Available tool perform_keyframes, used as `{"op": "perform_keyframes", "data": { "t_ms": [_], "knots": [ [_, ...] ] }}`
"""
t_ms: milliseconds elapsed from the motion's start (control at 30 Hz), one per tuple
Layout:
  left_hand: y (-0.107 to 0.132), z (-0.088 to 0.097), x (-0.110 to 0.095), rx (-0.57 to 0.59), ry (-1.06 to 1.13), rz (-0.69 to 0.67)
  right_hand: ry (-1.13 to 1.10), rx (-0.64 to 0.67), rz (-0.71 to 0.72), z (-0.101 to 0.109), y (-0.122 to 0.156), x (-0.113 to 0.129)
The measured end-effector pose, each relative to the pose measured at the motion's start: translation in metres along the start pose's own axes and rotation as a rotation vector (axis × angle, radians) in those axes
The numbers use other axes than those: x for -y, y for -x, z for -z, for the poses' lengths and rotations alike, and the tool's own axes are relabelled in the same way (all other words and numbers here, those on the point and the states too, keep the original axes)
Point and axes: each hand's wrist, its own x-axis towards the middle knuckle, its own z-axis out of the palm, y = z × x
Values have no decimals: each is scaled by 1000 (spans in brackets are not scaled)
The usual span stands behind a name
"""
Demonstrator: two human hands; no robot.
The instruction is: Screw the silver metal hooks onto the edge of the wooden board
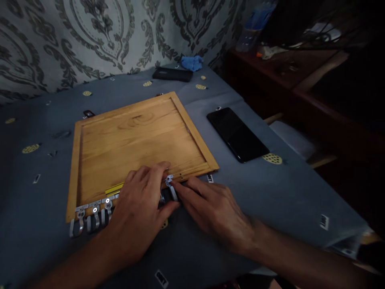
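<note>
A wooden framed panel (141,136) lies on the table. Along its near rail sits a row of metal hooks (95,216), some fixed with screws; my left hand covers part of the row. The fingertips of my right hand (216,208) pinch a separate metal hook (171,185) at the rail, just left of two small dark holes. My left hand (141,208) rests across the rail, fingers bent together, thumb near that hook. Something small and shiny shows at its fingertips, too small to name. A yellow strip (114,189) lies partly beneath this hand.
A black smartphone (237,134) lies right of the panel. Behind are a dark flat case (172,74) and a blue cloth (191,63). Small metal pieces (52,153) lie at left. A plastic bottle (255,28) stands on the dark red furniture (270,76).
</note>
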Motion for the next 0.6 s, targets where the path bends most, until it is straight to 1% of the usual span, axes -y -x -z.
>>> {"op": "perform_keyframes", "data": {
  "t_ms": [167,233,433,600],
  "knots": [
    [1,-2,0,-3,14,21,14,-28,27,0,1,-1],
    [1,-3,1,-4,20,25,15,-33,14,0,0,-1],
    [0,-2,0,7,21,38,23,-20,21,1,-1,0],
    [-1,-3,0,-1,7,31,29,-7,-4,1,0,0]
  ]
}}
